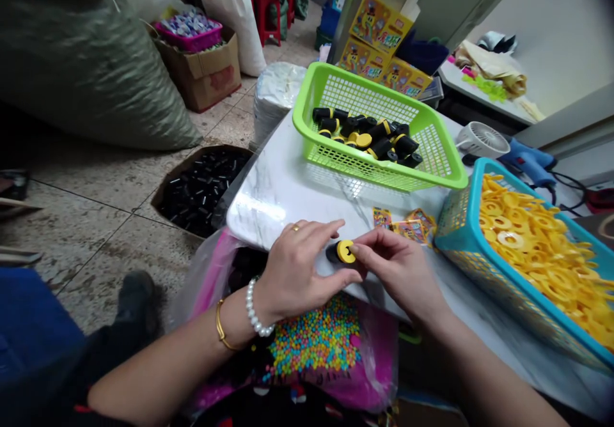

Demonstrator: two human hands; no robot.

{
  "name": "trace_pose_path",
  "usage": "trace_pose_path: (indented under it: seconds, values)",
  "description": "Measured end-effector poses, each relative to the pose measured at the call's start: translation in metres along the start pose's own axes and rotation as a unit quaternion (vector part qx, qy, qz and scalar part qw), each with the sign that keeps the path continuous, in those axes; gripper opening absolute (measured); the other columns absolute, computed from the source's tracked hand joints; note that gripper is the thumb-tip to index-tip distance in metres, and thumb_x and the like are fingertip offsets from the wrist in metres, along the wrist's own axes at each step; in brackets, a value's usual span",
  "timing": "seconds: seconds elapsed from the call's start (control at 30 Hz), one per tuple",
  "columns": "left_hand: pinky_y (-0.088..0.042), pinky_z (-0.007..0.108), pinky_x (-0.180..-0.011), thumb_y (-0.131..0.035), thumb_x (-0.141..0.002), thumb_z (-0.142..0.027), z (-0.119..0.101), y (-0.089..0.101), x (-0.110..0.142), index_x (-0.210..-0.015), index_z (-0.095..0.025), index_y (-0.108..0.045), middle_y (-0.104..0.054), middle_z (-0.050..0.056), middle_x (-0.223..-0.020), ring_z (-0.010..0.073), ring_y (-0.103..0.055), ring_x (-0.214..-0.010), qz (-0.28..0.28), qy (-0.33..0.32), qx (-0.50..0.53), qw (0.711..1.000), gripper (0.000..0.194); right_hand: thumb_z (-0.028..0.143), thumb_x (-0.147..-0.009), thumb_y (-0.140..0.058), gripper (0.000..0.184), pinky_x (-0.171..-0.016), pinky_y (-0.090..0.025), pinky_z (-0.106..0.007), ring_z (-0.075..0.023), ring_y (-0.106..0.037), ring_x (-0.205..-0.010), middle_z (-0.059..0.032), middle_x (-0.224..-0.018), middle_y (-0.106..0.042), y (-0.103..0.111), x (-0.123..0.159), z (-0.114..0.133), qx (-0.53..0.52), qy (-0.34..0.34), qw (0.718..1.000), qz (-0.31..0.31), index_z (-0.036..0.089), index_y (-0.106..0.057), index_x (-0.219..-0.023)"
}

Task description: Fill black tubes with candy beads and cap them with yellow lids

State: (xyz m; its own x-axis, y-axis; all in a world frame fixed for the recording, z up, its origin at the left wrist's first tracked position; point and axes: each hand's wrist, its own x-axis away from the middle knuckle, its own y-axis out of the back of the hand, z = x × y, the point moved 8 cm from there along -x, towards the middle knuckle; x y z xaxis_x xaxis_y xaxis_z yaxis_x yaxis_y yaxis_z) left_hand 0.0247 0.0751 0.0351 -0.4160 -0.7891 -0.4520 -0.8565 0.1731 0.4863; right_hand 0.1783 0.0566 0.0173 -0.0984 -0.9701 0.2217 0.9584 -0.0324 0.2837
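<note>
A small black cylinder point(332, 253) lies on its side near the table's front edge, a yellow ring-shaped cap point(345, 252) on its right end. My left hand point(300, 267) is open around it, thumb and fingers apart, with a gap to the cylinder. With thumb and forefinger, my right hand point(391, 264) pinches the edge of the yellow cap; its other fingers are curled and partly hidden. Small printed packets point(407, 229) lie just beyond my right hand.
A green basket point(378, 168) of black-and-yellow cylinders stands behind my hands. To the right is a blue basket point(455, 222) of yellow rings. Below the table edge, colourful beads point(316, 337) fill a pink tub point(378, 363). A box of black cylinders point(201, 187) sits on the floor.
</note>
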Motion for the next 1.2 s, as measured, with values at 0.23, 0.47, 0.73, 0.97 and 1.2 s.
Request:
trace_pose_path:
  seconds: [0.23, 0.47, 0.73, 0.97, 1.2]
  values:
    - [-0.054, 0.033, -0.081, -0.069, -0.081, -0.021, 0.001, -0.006, 0.002, -0.106, -0.015, -0.067, -0.068, 0.007, -0.095, 0.0182, -0.063, -0.090, 0.003, -0.024, 0.025, 0.999, 0.026, 0.040, -0.078, -0.072, 0.025, -0.049, -0.051, -0.024, -0.0109, -0.059, -0.047, -0.0009, -0.057, -0.065, -0.009, -0.003, -0.010, -0.056, -0.049, 0.996, 0.045, 0.016, -0.063, -0.080]
    - [-0.055, 0.033, -0.081, -0.071, -0.081, -0.025, 0.007, -0.011, 0.002, -0.106, -0.015, -0.068, -0.069, 0.006, -0.093, 0.0183, -0.064, -0.089, 0.020, -0.002, 0.029, 0.999, 0.027, 0.041, -0.074, -0.076, 0.029, -0.049, -0.050, -0.023, -0.0106, -0.058, -0.047, -0.0002, -0.058, -0.065, -0.010, -0.003, -0.011, -0.055, -0.054, 0.997, 0.031, 0.017, -0.061, -0.078]
    - [-0.057, 0.024, -0.060, -0.071, -0.080, -0.027, 0.012, -0.015, 0.000, -0.104, -0.014, -0.071, -0.068, 0.008, -0.095, 0.0102, -0.062, -0.064, 0.043, 0.167, 0.231, 0.958, 0.028, 0.042, -0.081, -0.069, 0.027, -0.053, -0.046, -0.021, -0.0103, -0.056, -0.058, 0.0011, -0.066, -0.061, -0.012, 0.004, 0.000, 0.024, -0.010, 1.000, 0.006, 0.019, -0.055, -0.080]
    - [-0.056, 0.023, -0.059, -0.051, -0.093, -0.021, 0.017, -0.021, -0.004, -0.109, -0.015, -0.068, -0.067, 0.007, -0.095, 0.0091, -0.065, -0.063, 0.067, 0.190, 0.250, 0.947, 0.024, 0.047, -0.085, -0.063, 0.029, -0.041, -0.037, -0.019, -0.0080, -0.047, -0.044, 0.0072, -0.055, -0.051, -0.015, 0.002, -0.006, -0.002, -0.041, 0.999, 0.029, 0.023, -0.048, -0.088]
    - [-0.055, 0.035, -0.080, -0.066, -0.085, -0.022, 0.006, -0.014, 0.007, -0.113, -0.017, -0.063, -0.066, 0.008, -0.099, 0.0181, -0.063, -0.089, 0.027, 0.044, 0.100, 0.994, 0.029, 0.046, -0.082, -0.067, 0.031, -0.046, -0.044, -0.021, -0.0092, -0.055, -0.051, 0.0020, -0.069, -0.061, -0.009, 0.008, -0.023, -0.147, -0.037, 0.988, 0.035, 0.020, -0.056, -0.095]
